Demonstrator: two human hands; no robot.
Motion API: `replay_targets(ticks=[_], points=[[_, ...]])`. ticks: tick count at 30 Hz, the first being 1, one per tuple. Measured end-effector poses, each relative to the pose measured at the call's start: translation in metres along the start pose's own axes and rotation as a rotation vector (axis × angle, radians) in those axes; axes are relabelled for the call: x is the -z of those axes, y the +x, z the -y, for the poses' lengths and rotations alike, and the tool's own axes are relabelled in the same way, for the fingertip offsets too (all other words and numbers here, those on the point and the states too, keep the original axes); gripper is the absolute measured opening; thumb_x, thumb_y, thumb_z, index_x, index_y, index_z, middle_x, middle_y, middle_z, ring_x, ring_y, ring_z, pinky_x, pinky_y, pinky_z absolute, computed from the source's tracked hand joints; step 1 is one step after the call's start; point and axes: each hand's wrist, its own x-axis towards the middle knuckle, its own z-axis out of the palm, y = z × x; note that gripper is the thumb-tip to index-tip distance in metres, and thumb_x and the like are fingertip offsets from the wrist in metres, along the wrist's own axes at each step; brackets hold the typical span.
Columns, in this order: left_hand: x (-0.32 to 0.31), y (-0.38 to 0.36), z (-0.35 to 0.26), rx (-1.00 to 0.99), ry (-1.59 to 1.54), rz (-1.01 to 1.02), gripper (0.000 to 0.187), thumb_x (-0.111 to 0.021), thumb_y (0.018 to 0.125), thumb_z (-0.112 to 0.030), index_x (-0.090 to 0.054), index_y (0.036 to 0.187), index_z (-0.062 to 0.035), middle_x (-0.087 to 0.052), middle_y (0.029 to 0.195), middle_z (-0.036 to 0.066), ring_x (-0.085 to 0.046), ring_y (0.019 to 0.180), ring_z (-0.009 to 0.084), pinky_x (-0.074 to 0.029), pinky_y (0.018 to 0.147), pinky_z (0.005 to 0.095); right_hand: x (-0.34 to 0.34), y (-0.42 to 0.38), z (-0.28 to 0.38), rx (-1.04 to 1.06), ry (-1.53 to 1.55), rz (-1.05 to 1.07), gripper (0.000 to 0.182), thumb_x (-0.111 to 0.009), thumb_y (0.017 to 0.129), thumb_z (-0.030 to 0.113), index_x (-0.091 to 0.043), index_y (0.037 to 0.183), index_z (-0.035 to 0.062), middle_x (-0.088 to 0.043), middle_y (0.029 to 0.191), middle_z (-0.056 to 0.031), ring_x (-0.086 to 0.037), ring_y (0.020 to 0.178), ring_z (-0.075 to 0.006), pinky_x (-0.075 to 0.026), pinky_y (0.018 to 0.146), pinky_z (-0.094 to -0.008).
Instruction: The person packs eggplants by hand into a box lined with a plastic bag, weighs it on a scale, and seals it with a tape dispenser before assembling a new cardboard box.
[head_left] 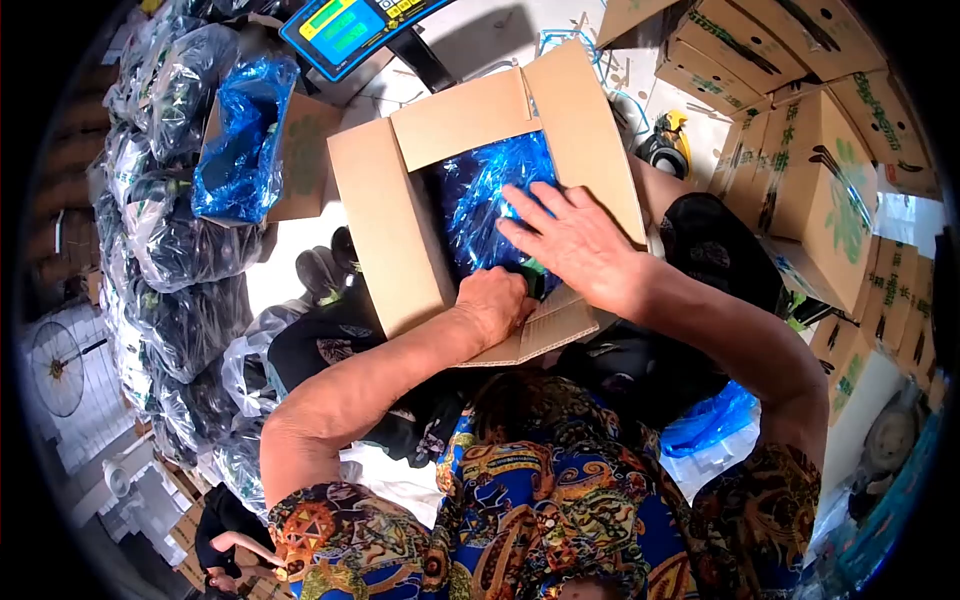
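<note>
An open cardboard box [365, 200] stands between my knees with its flaps folded outward. Shiny blue plastic film [487, 190] fills its opening over dark contents I cannot make out. My right hand [585, 238] lies over the film with fingers spread, pressing lightly on it or just above it. At the near inner edge my left hand [494, 302] is closed in a fist, and what it grips, if anything, is hidden. Beside that fist a small patch of green and dark [536, 272] shows, too covered to name.
A digital scale display [345, 30] stands beyond the box. On the left are piled clear bags [170, 220] of dark items and a box lined with blue film [240, 150]. Printed cartons [800, 190] are stacked right. A yellow-black tape dispenser [668, 145] and another person [235, 540] are visible.
</note>
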Motion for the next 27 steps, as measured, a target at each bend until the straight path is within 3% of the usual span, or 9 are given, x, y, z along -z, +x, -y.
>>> replay_targets(ticks=[3,7,12,15,18,22,27], points=[[-0.008,0.002,0.005,0.133,-0.338,0.025,0.047,-0.064,0.088,-0.048,-0.073,0.090,-0.0018,-0.070,0.088,0.023,-0.067,0.087,0.0394,-0.052,0.081,0.0461,-0.025,0.005,0.000,0.081,-0.114,0.029,0.053,-0.057,0.089,0.017,-0.047,0.141,0.0168,-0.031,0.154,-0.0100,-0.034,0.137,-0.0342,-0.034,0.104,-0.0440],[-0.026,0.015,0.006,0.118,-0.373,0.006,0.041,-0.066,0.087,-0.041,-0.073,0.091,-0.0007,-0.069,0.090,0.025,-0.067,0.086,0.0399,-0.052,0.081,0.0450,-0.044,0.011,0.002,0.117,-0.192,-0.052,0.044,-0.056,0.091,0.021,-0.054,0.135,0.0190,-0.034,0.154,-0.0107,-0.032,0.138,-0.0381,-0.035,0.101,-0.0445],[-0.024,0.003,0.005,0.020,-0.220,-0.163,0.032,-0.063,0.084,-0.031,-0.069,0.082,0.0004,-0.066,0.079,0.024,-0.066,0.073,0.0410,-0.053,0.069,0.0487,-0.022,0.000,0.003,0.088,-0.184,0.005,0.068,-0.070,0.080,0.020,-0.046,0.143,0.0175,-0.029,0.155,-0.0182,-0.034,0.135,-0.0438,-0.040,0.098,-0.0425],[-0.021,-0.005,0.005,-0.065,-0.226,-0.246,0.032,-0.062,0.084,-0.030,-0.066,0.083,0.0017,-0.064,0.077,0.026,-0.066,0.072,0.0412,-0.052,0.067,0.0490,-0.007,0.000,-0.001,0.088,-0.059,0.119,0.073,-0.072,0.076,0.019,-0.044,0.143,0.0139,-0.027,0.154,-0.0229,-0.036,0.133,-0.0448,-0.041,0.096,-0.0427],[-0.012,-0.016,0.007,-0.071,-0.230,-0.254,0.038,-0.066,0.085,-0.034,-0.064,0.084,0.0036,-0.062,0.073,0.028,-0.065,0.071,0.0416,-0.051,0.064,0.0482,-0.018,-0.003,-0.003,0.130,-0.083,-0.084,0.074,-0.071,0.078,0.022,-0.041,0.144,0.0094,-0.027,0.152,-0.0283,-0.046,0.122,-0.0446,-0.044,0.091,-0.0438],[0.000,-0.027,0.006,-0.048,-0.360,-0.228,0.049,-0.073,0.084,-0.043,-0.061,0.082,0.0048,-0.059,0.069,0.026,-0.063,0.068,0.0414,-0.048,0.062,0.0467,-0.018,-0.007,-0.002,0.098,-0.028,-0.051,0.067,-0.062,0.082,0.017,-0.039,0.144,0.0046,-0.028,0.151,-0.0302,-0.050,0.118,-0.0400,-0.043,0.090,-0.0424],[-0.004,-0.029,0.015,-0.123,-0.341,-0.289,0.038,-0.071,0.086,-0.032,-0.059,0.078,0.0030,-0.058,0.068,0.025,-0.061,0.067,0.0426,-0.047,0.060,0.0488,-0.029,-0.009,0.000,0.097,-0.068,-0.133,0.065,-0.058,0.085,0.013,-0.037,0.146,0.0034,-0.029,0.150,-0.0310,-0.056,0.110,-0.0344,-0.043,0.088,-0.0381]])
